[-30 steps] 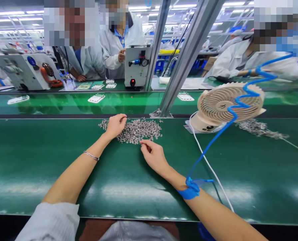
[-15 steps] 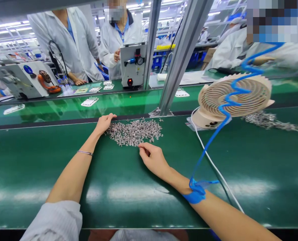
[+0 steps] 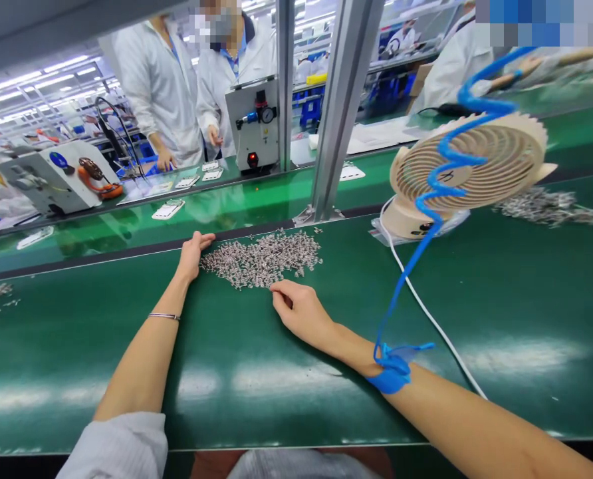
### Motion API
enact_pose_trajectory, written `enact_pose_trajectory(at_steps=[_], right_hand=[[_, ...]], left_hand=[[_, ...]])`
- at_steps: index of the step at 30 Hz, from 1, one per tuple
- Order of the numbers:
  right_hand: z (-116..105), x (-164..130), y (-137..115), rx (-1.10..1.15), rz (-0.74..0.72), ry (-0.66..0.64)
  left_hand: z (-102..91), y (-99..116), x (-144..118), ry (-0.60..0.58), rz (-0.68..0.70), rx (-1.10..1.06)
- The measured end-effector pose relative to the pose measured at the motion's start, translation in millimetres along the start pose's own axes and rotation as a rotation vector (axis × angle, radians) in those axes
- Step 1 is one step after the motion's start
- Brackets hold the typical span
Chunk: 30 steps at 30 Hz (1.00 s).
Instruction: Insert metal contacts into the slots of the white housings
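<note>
Fingers of left hand (image 3: 191,251) extended together, flat on green bench surface (image 3: 127,346) near its far edge, touching left margin of heap of small silvery metal parts (image 3: 262,258). Right hand (image 3: 299,311) at heap's near edge, fingers curled together, thumb and forefinger pinched; any part between them not discernible. Beige round desk fan (image 3: 471,174) further right.

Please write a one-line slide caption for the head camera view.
Left hand and right hand flank a pile of small metal parts on a green bench.
</note>
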State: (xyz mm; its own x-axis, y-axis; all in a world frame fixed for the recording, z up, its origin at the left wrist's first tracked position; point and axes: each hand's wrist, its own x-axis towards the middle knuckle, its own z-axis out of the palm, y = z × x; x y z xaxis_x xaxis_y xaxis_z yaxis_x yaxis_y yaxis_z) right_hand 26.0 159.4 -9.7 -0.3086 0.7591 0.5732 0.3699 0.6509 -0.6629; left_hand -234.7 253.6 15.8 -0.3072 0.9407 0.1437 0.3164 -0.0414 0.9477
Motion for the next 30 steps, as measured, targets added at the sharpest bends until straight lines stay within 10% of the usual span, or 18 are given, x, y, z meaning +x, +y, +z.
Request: enact_pose_trajectory(at_steps=[8, 16, 24, 30], right_hand=[[1.3, 1.9, 0.0, -0.02, -0.005, -0.002], [0.3, 6.2, 4.5, -0.112, -0.03, 0.119], [-48.5, 48.3, 90.8, -0.081, 0.488, 0.497], [-54.6, 79.1, 128.3, 0.051, 0.51, 0.431]], left_hand=[[60.1, 3.9, -13.3, -0.164, 0.02, -0.053], [62.0, 10.8, 7.7, -0.166, 0.025, -0.046], [81.4, 14.5, 23.0, -0.334, 0.016, -0.015], [88.5, 16.8, 18.6, -0.419, 0.038, -0.005]])
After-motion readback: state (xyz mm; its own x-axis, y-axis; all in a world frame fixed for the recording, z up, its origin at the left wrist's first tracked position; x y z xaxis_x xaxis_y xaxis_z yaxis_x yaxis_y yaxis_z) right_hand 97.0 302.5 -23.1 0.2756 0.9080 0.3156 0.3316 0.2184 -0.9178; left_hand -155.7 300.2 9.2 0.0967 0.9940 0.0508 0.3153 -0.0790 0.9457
